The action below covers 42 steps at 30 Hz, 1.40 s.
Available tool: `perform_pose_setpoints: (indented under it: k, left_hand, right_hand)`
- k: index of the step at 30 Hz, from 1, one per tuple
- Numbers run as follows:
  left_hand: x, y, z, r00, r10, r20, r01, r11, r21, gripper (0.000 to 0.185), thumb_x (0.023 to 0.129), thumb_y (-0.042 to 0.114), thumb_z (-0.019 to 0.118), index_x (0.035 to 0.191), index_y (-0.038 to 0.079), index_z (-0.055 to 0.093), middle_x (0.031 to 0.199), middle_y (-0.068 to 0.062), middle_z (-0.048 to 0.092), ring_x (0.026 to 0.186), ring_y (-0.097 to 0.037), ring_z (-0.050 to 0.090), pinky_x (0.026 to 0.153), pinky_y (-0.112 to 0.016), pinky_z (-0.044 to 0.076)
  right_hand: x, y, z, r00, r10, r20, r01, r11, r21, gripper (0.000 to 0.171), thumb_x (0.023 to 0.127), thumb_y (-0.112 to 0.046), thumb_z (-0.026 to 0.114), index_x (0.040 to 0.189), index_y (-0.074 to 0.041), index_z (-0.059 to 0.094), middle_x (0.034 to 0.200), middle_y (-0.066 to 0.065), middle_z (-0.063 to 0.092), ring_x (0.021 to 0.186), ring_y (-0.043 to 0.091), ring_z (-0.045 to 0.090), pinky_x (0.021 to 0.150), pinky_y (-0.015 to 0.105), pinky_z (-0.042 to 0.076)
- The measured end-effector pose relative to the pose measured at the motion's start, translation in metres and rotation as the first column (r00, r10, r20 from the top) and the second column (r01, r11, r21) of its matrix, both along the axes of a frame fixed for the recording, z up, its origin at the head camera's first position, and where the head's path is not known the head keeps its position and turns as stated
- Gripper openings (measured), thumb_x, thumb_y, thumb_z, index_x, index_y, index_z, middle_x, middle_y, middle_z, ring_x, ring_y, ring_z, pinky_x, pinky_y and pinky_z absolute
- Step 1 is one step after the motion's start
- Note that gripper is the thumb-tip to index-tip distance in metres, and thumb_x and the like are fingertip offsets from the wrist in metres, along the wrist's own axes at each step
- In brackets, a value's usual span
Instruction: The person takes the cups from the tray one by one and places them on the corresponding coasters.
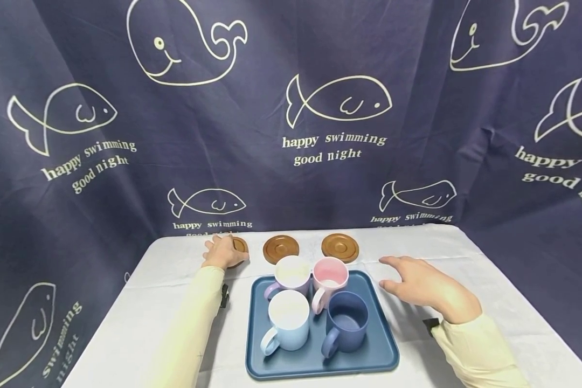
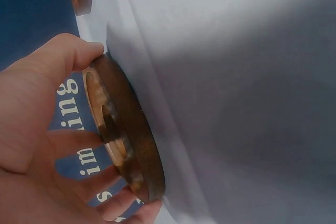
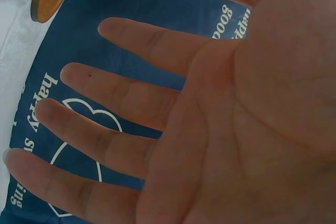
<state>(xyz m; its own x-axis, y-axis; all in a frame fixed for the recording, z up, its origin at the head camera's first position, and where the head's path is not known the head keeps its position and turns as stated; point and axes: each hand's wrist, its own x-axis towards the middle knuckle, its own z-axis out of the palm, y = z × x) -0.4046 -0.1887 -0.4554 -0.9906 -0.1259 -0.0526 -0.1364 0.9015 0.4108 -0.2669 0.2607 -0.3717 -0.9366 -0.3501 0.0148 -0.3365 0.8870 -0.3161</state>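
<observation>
Left hand (image 1: 221,251) has thumb and fingers curled round the rim of the left coaster (image 2: 128,137) — a round, dark wooden disc with a raised lip, at the far edge of the table (image 1: 174,302). In the wrist view it looks tipped up on edge, though that could be camera angle. Likely light, rigid, not fragile; the smooth finish may slip, so the rim pinch across the diameter is the sensible hold. Left arm is stretched forward, sleeve along the table.

Right of that hand: 2 more coasters (image 1: 281,249) (image 1: 340,247) lie flat in a row. Nearer the person, a blue tray (image 1: 378,355) carries 4 mugs.

Right hand (image 1: 424,285) — fingers spread and straight, holding nothing, palm down beside the tray's right edge.
</observation>
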Motion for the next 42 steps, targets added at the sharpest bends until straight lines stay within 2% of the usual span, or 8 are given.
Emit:
perform_pose_setpoints:
  k: [10, 15, 25, 42]
  left_hand:
    - [-0.0022, -0.0013, -0.0025, 1.0, -0.003, 0.025, 0.003, 1.0, -0.008, 0.069, 0.075, 0.04, 0.084, 0.124, -0.004, 0.063, 0.128, -0.036, 0.048, 0.126, -0.055, 0.037, 0.102, -0.076, 0.033]
    - [-0.0038, -0.0013, -0.0033, 1.0, -0.01, 0.026, 0.011, 1.0, -0.019, 0.071, 0.076, 0.042, 0.084, 0.125, -0.004, 0.062, 0.126, -0.034, 0.049, 0.125, -0.054, 0.038, 0.102, -0.075, 0.034]
    - [0.0, -0.0012, 0.0008, 0.999, -0.028, 0.044, 0.029, 0.999, -0.035, 0.071, 0.078, 0.043, 0.082, 0.129, -0.002, 0.062, 0.126, -0.033, 0.052, 0.123, -0.051, 0.04, 0.102, -0.071, 0.035]
    - [-0.0023, -0.0033, -0.0062, 0.998, -0.026, 0.05, 0.027, 0.999, -0.027, 0.078, 0.08, 0.045, 0.082, 0.137, -0.002, 0.058, 0.126, -0.033, 0.052, 0.125, -0.052, 0.038, 0.103, -0.071, 0.034]
  right_hand:
    - [-0.0009, 0.0005, -0.0019, 1.0, 0.006, -0.003, -0.006, 1.0, 0.004, 0.062, 0.091, -0.033, 0.072, 0.141, 0.001, 0.058, 0.132, 0.029, 0.064, 0.124, 0.049, 0.059, 0.102, 0.062, 0.046]
    - [-0.0012, 0.0005, -0.001, 1.0, 0.001, 0.0, -0.001, 1.0, 0.004, 0.062, 0.091, -0.033, 0.071, 0.141, 0.001, 0.058, 0.132, 0.029, 0.064, 0.125, 0.049, 0.058, 0.102, 0.062, 0.046]
    - [-0.0009, -0.0011, -0.0005, 1.0, 0.006, 0.003, -0.006, 1.0, -0.001, 0.061, 0.091, -0.032, 0.071, 0.141, 0.001, 0.058, 0.133, 0.029, 0.063, 0.126, 0.049, 0.058, 0.103, 0.062, 0.045]
    - [0.0011, 0.0002, 0.0003, 1.0, 0.012, 0.004, -0.012, 1.0, -0.003, 0.061, 0.091, -0.033, 0.072, 0.14, 0.001, 0.058, 0.131, 0.028, 0.064, 0.125, 0.048, 0.059, 0.103, 0.062, 0.046]
